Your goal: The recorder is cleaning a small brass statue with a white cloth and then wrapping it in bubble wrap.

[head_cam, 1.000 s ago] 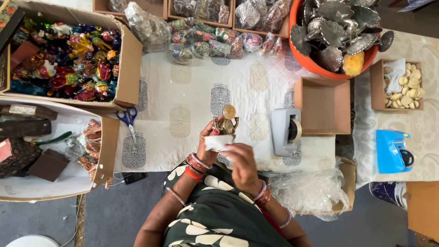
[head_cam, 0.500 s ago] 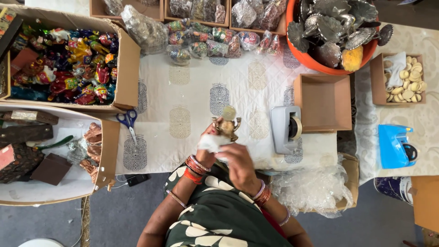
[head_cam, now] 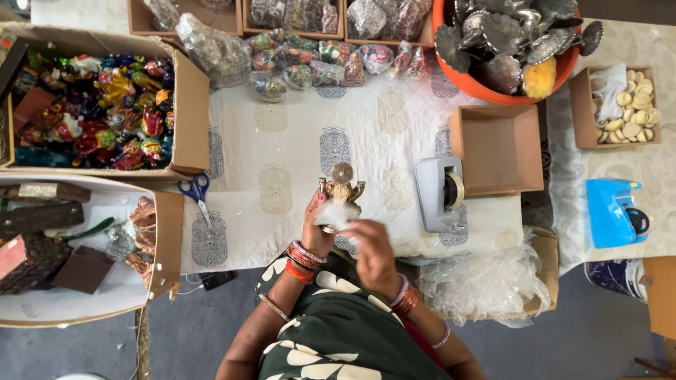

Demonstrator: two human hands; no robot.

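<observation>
My left hand (head_cam: 316, 226) grips a small golden figurine (head_cam: 341, 187) upright over the near edge of a white patterned cloth (head_cam: 282, 151). A piece of white wrapping material (head_cam: 336, 215) covers the figurine's lower part. My right hand (head_cam: 370, 248) is blurred just below and to the right of it, its fingers on the white material. Bangles sit on both wrists.
A grey tape dispenser (head_cam: 439, 192) and an empty brown box (head_cam: 498, 148) lie to the right, blue-handled scissors (head_cam: 198, 195) to the left. A carton of colourful figurines (head_cam: 98, 105), an orange tub of metal pieces (head_cam: 514, 42), a blue dispenser (head_cam: 616, 211) and clear wrap (head_cam: 482, 281) surround the spot.
The figurine has stayed in my left hand near the cloth's edge. My right hand has shifted down and right of it, working the white material around its base.
</observation>
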